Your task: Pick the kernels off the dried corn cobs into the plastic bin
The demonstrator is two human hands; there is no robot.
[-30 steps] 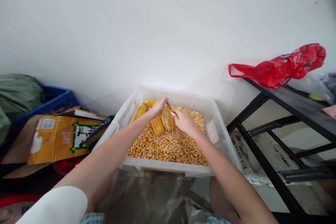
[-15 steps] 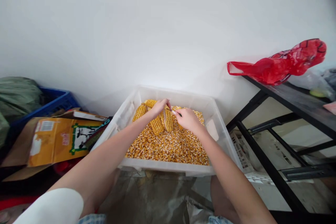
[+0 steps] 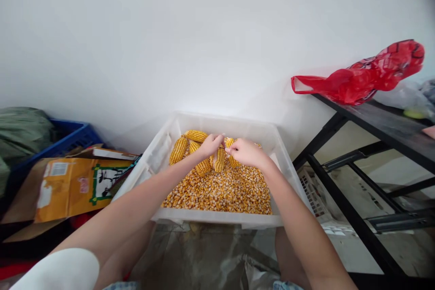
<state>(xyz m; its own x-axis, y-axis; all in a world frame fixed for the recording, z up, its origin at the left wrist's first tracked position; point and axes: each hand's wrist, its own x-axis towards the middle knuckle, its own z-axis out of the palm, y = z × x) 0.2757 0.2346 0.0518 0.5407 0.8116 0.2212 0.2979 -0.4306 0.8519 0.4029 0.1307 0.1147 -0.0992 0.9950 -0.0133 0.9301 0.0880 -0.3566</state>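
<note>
Below me is a translucent white plastic bin (image 3: 217,217) holding loose yellow corn kernels (image 3: 217,195). Several ears of corn (image 3: 178,150) lie on the kernels toward the back. My left hand (image 3: 211,146) is closed at the upper end of one ear of corn (image 3: 219,161), which has a pale strip along its side. My right hand (image 3: 247,152) is closed in a pinch just right of it, fingertips close to the left hand's. A thin dark line shows between the two hands; what the right fingers hold is too small to make out.
A black metal rack (image 3: 374,122) with a red plastic bag (image 3: 367,77) on top stands to the right. Left of the bin are a flattened yellow carton (image 3: 73,186) and a blue crate (image 3: 73,138). A white wall (image 3: 217,41) rises behind the bin.
The small white-and-green tool seen at my right hand no longer shows clearly. Both hands have shifted slightly, and more ears show around them. The view has tilted a little.
</note>
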